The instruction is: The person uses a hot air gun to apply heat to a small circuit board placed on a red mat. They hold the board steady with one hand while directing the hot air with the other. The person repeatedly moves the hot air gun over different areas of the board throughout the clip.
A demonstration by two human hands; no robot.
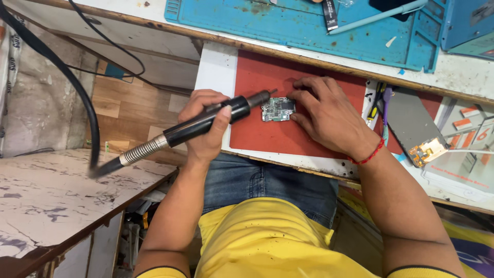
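Observation:
My left hand (205, 135) grips a black hot-air wand (241, 107) with a metal spring collar at its rear. The wand's nozzle points right at a small green circuit board (278, 109) lying on a red mat (257, 77). My right hand (325, 114) rests on the mat just right of the board, with its fingertips touching the board's right edge and holding nothing else. A red thread is tied around that wrist.
The wand's thick black hose (77, 87) loops up to the left. A blue work mat (309, 25) lies behind the red one. A dismantled phone (414, 126) and small hand tools (381, 100) sit to the right. A marble-patterned side table (51, 190) stands low left.

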